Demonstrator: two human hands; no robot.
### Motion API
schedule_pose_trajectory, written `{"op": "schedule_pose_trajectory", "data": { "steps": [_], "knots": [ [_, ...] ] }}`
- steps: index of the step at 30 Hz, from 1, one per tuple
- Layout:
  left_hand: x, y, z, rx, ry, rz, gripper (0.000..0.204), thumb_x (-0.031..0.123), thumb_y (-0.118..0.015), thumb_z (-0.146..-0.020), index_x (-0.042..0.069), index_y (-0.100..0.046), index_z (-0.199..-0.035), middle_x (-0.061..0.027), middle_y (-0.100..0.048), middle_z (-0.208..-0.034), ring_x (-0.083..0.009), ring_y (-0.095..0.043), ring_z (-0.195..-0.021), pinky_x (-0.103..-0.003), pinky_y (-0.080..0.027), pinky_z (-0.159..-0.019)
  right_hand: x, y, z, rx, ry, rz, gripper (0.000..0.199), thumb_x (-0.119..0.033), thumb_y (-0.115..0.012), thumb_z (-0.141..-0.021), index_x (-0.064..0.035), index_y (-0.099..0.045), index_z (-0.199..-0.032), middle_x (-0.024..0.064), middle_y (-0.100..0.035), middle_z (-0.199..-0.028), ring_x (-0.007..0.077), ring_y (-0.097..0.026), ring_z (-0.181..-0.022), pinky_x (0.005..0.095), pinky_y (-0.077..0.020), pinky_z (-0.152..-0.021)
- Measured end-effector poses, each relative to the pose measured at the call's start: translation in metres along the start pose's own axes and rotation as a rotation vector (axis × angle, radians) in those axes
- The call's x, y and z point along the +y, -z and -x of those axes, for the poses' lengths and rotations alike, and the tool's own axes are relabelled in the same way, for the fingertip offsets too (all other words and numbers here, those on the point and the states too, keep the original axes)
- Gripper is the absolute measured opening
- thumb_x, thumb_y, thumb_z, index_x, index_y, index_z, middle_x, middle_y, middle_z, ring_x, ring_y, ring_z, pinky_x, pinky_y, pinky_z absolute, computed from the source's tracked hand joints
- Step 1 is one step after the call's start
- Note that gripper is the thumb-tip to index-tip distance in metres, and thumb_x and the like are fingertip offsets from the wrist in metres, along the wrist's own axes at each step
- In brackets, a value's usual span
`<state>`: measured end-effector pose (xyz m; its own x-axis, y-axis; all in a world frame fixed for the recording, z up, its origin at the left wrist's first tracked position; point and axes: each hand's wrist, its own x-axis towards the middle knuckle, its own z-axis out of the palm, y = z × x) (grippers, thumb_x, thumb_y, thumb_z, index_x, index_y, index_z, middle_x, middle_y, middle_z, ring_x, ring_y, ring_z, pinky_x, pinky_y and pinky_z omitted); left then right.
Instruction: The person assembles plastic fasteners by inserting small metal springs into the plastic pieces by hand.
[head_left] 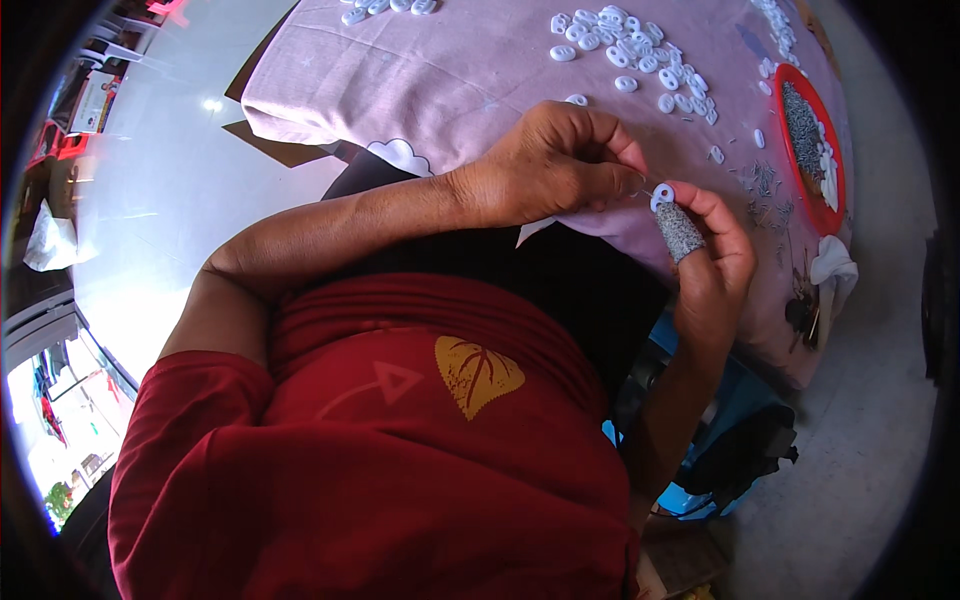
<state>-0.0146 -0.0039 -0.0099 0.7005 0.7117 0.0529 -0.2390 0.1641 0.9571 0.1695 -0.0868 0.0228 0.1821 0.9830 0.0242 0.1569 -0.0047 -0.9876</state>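
My right hand [712, 262] pinches a small white plastic ring [662, 195] between the fingertips; its thumb wears a grey speckled finger cover [679, 231]. My left hand [560, 160] reaches across from the left with fingers closed, its fingertips touching the ring, seemingly pinching a thin metal pin that I can barely make out. Both hands hover at the near edge of a table covered with a pink cloth [470, 70].
Several white rings [640, 50] lie scattered on the cloth beyond my hands. A red dish [800, 85] holding small grey pins and a few white pieces stands at the right, with loose pins [765, 190] beside it. A blue seat [690, 490] is below.
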Motion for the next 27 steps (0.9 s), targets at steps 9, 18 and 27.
{"op": "schedule_pose_trajectory", "data": {
  "steps": [9,18,27],
  "knots": [
    [0.0004,0.0003,-0.0001,0.009,-0.003,0.011,0.014,0.008,-0.063,-0.091,0.001,-0.063,-0.103,0.0000,-0.063,-0.081,-0.0026,-0.055,-0.068,-0.016,-0.044,-0.059,-0.0014,-0.0006,0.0006,0.000,-0.028,0.004,0.029,0.010,-0.048,-0.078,0.0074,-0.063,-0.102,0.0087,-0.064,-0.097,0.0139,-0.060,-0.092,0.0262,-0.0468,-0.087],
    [-0.0002,0.0023,-0.0011,-0.001,0.022,0.024,0.014,0.008,-0.064,-0.090,0.002,-0.064,-0.103,-0.0009,-0.064,-0.083,-0.0029,-0.055,-0.066,-0.016,-0.044,-0.055,0.0002,-0.0036,0.0005,0.032,-0.022,-0.003,0.028,0.010,-0.049,-0.079,0.0066,-0.063,-0.102,0.0079,-0.064,-0.097,0.0129,-0.059,-0.091,0.0254,-0.0466,-0.085],
    [-0.0020,0.0012,-0.0018,0.010,0.015,0.032,0.015,0.008,-0.065,-0.089,0.001,-0.063,-0.102,-0.0015,-0.064,-0.082,-0.0032,-0.055,-0.066,-0.017,-0.044,-0.055,0.0012,-0.0014,0.0000,-0.018,0.104,0.067,0.028,0.010,-0.048,-0.078,0.0068,-0.063,-0.102,0.0075,-0.064,-0.096,0.0123,-0.059,-0.090,0.0250,-0.0466,-0.084]
  ]
}}
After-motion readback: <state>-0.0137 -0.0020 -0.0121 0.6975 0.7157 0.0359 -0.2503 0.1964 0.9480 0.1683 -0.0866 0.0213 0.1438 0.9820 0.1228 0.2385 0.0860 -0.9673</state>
